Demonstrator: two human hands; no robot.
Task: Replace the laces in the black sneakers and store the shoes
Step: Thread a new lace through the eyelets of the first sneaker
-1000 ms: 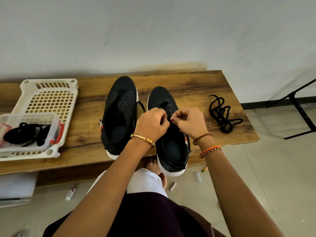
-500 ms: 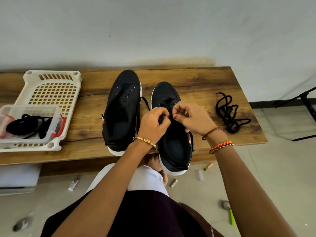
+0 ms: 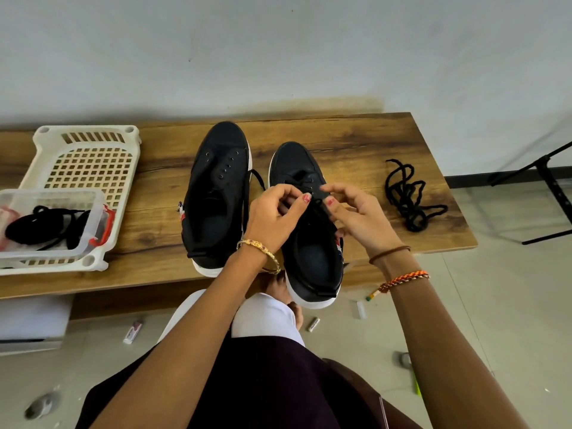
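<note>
Two black sneakers point(image 3: 216, 196) on wooden bench point(image 3: 356, 144), left hand point(image 3: 272, 212) and right hand point(image 3: 356, 218) pinching lace point(image 3: 312, 196)

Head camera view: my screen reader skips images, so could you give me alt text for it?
Two hands, left hand and right hand, pinch a black lace over the right sneaker on a wooden bench. The left sneaker beside it shows empty eyelets. A loose black lace lies to the right; a white basket holding a clear box sits left.

Plain room: wooden bench point(image 3: 356, 140), white wall point(image 3: 278, 51), tiled floor point(image 3: 495, 320).
</note>
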